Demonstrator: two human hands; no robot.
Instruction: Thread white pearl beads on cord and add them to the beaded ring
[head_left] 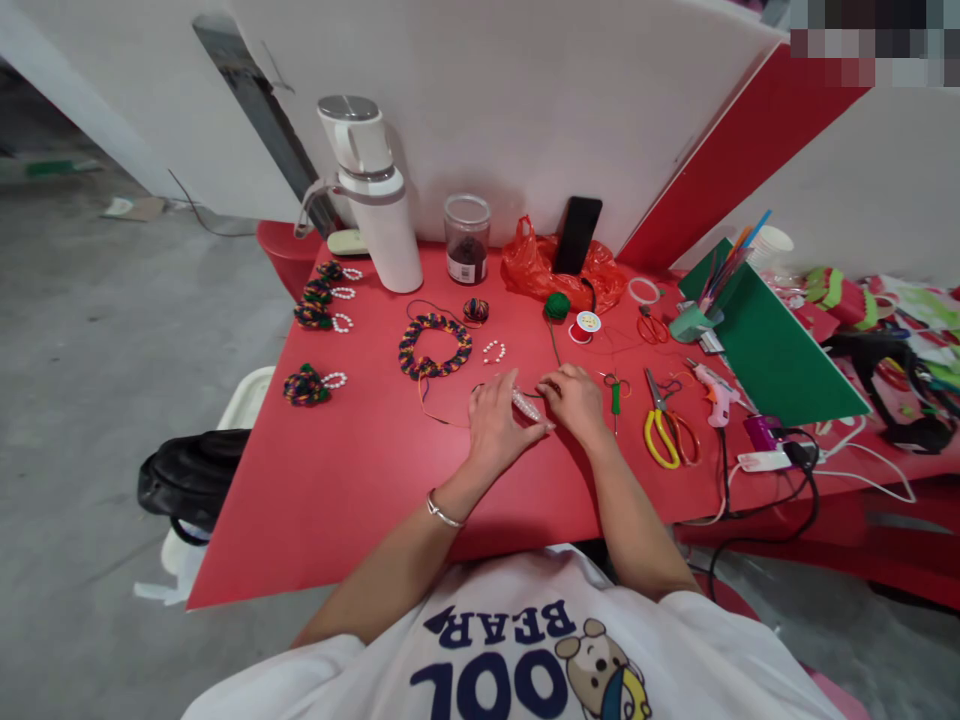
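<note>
My left hand (497,425) is closed round a pale strip (526,404) that looks beaded; its far side is hidden by the fingers. Close on its right, my right hand (576,402) pinches a dark green yarn (555,345). That yarn runs up to a small green yarn ball (556,306). Beyond the left hand lies a short loop of white beads (494,352). To the left is a braided multicoloured yarn ring (409,350), with a loose tail reaching toward my left hand and a multicoloured yarn ball (475,310) above it.
Yellow-and-orange-handled scissors (661,437), a green-handled hook (616,397) and a pink glue gun (720,400) lie on the right. A red thread spool (585,327) is behind. Yarn bundles with beads (306,386) line the left. A white flask (386,235) and jar (466,240) stand at the back.
</note>
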